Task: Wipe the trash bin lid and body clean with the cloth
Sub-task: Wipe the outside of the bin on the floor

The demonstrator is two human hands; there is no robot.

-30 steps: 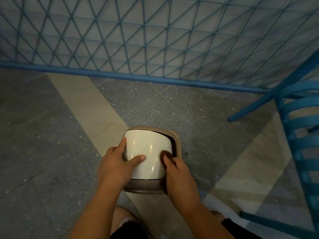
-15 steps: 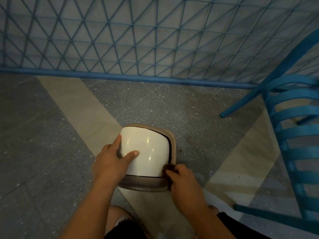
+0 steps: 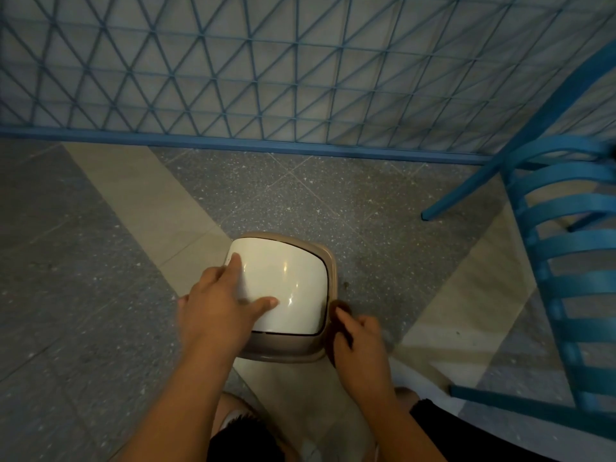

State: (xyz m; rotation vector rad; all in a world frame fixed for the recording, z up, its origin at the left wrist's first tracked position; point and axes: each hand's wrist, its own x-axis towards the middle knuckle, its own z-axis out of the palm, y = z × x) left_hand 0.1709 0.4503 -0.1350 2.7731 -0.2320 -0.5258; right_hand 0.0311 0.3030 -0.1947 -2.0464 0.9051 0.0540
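Left hand (image 3: 216,311) rests spread flat on the white lid (image 3: 283,285), right hand (image 3: 361,345) pinches a dark cloth (image 3: 336,311) against the bin (image 3: 293,345) rim's right corner.

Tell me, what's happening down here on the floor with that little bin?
A person is cleaning a small trash bin that stands on the tiled floor. Their left hand rests flat on the white lid, steadying it. Their right hand grips a dark cloth pressed against the bin's tan rim at the near right corner. A blue chair stands to the right, and a blue wire fence runs behind.
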